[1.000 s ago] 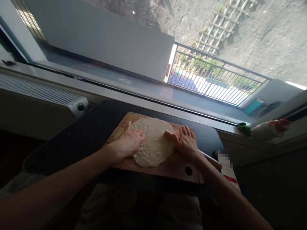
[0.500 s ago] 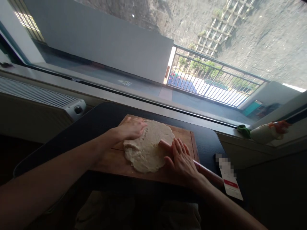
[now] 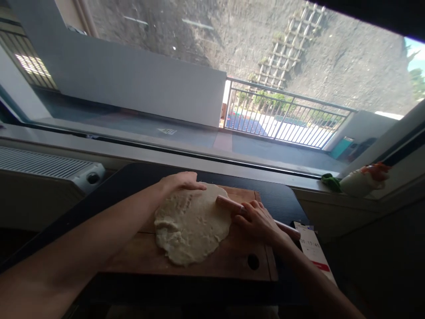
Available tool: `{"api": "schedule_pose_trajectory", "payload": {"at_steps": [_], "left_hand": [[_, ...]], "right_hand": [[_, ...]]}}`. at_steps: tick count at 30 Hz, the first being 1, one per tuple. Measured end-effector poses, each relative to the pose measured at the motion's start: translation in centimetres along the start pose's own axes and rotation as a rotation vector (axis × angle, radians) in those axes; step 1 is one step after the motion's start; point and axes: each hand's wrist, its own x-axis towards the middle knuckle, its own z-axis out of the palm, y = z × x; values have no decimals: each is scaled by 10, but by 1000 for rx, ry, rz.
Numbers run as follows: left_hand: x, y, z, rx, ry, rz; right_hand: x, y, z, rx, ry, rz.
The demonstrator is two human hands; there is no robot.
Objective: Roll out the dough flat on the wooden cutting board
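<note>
A broad, uneven sheet of dough (image 3: 192,226) lies on a wooden board (image 3: 139,252), with small dents near its upper left. At the dough's far left edge is my left hand (image 3: 181,180), closed on the rim. Its thumb rests over the dough; the fingertips are partly hidden. My right hand (image 3: 257,219) is wrapped around a slim rolling pin (image 3: 229,204) near its middle. The pin slants from the dough's right side across the board's right edge, its near-left end over the dough.
The board sits on a dark table (image 3: 282,199) beside a window sill (image 3: 232,168). A phone (image 3: 310,243) lies at the table's right. A radiator (image 3: 53,166) stands at left. On the sill are a pale pot (image 3: 357,182) and a green item (image 3: 331,181).
My left hand has shifted to the dough's far edge, beyond the dents. The fingers of my right hand, flatter before, have curled around the rolling pin. The view has tilted and shifted.
</note>
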Motion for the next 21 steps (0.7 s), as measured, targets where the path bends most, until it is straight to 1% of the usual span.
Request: {"api": "schedule_pose_trajectory", "payload": {"at_steps": [1,3,5,6,7,8,9,10,11,12,13,14,15,16,18,21], "left_hand": [[1,1,-4,-7,-61,-1],[-1,3,-10,-42,-210,38],[-7,4,-16,-183,-339,97],[-9,3,-18,-270,-377,123],[-11,0,-21,-354,-379,149],[-11,-3,-23,-420,-341,167],[-11,-9,-24,-458,-276,163],[-10,-15,-25,-470,-203,124],[-9,-23,-25,-467,-141,53],[-9,-32,-24,-464,-113,-47],[-11,-40,-23,-480,-112,-149],[-14,-49,-21,-520,-141,-235],[-19,-57,-19,-578,-179,-290],[-25,-64,-18,-636,-214,-313],[-41,-72,-14,-729,-250,-268],[-63,-70,-8,-804,-214,-151]], "right_hand": [[-6,4,0,18,-24,-17],[-12,14,-1,77,-55,-18],[-12,23,0,180,-76,32],[-11,25,1,245,-83,67],[-8,27,2,318,-91,106],[-6,26,4,397,-105,145],[-3,24,5,474,-121,187],[0,21,7,544,-133,227],[3,17,8,599,-141,262],[5,13,10,635,-143,290],[6,8,11,655,-145,311],[6,4,13,664,-146,319],[6,0,15,669,-151,315],[5,-3,16,668,-155,305],[4,-9,20,646,-149,289],[11,-17,20,520,-76,306]]}}
